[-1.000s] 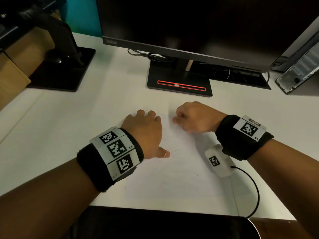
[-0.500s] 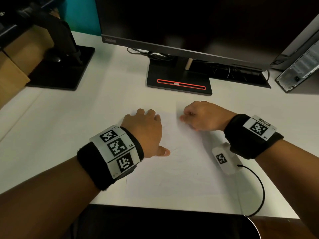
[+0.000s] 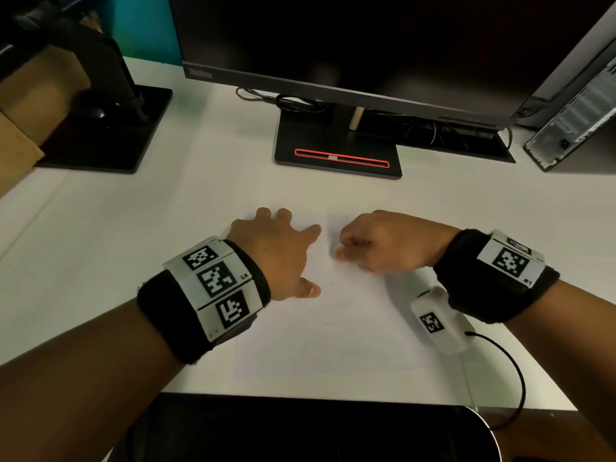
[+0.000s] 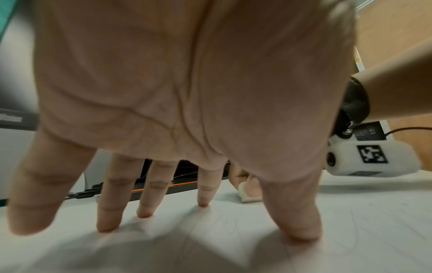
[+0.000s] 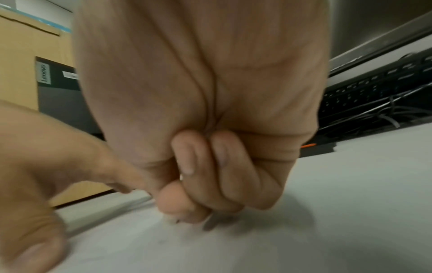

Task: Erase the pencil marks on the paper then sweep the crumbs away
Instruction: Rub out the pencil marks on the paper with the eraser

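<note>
A white sheet of paper [image 3: 333,345] lies on the white desk [image 3: 133,228] with faint pencil marks [image 3: 330,323] on it. My left hand [image 3: 283,258] presses the paper's upper left part with spread straight fingers [image 4: 203,202]. My right hand [image 3: 383,243] is curled beside it at the paper's top and pinches a small white eraser [image 3: 336,250] against the sheet. From the left wrist, the eraser [image 4: 249,194] shows just beyond my thumb. The right wrist view shows curled fingers [image 5: 198,166] low over the paper.
A monitor stand [image 3: 336,158] with a red strip sits just behind the paper. A second black stand [image 3: 100,135] and a cardboard box [image 3: 20,128] are at the left. A computer case [image 3: 573,128] stands at the right, and the desk's front edge [image 3: 333,393] is close.
My right hand slid right along the top of the paper, then back left toward my left hand, still holding the eraser. My left hand stays pressed on the sheet.
</note>
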Tool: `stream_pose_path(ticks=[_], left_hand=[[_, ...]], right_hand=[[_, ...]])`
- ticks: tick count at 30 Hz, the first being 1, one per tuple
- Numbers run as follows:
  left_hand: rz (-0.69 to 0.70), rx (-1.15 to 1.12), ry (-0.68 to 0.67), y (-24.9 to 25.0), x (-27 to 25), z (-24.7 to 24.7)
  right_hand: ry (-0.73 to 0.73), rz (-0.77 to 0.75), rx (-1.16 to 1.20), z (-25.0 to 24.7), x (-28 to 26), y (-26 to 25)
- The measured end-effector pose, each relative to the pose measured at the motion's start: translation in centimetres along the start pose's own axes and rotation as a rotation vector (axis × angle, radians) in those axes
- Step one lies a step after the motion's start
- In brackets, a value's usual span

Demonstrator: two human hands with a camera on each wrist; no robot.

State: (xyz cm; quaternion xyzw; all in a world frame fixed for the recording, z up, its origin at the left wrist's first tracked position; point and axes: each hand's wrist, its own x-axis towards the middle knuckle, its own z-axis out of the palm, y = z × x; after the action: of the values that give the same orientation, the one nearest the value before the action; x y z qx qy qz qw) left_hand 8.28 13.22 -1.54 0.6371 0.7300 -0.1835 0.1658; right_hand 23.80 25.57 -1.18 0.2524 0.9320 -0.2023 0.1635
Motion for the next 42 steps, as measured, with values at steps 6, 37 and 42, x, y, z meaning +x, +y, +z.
stream_pose_path(ticks=[6, 37, 42], left_hand=[[-0.020, 0.008, -0.037, 0.3, 0.1, -0.3], [-0.036, 0.011, -0.064, 0.3, 0.2, -0.2], [-0.033, 0.002, -0.057, 0.1, 0.3, -0.1]], right_hand=[[0.003, -0.081, -0.046, 1.1, -0.4, -1.1], [0.062, -0.058, -0.054, 0.8, -0.7, -0.3], [-0.045, -0.129, -0.033, 1.5, -1.5, -1.3]])
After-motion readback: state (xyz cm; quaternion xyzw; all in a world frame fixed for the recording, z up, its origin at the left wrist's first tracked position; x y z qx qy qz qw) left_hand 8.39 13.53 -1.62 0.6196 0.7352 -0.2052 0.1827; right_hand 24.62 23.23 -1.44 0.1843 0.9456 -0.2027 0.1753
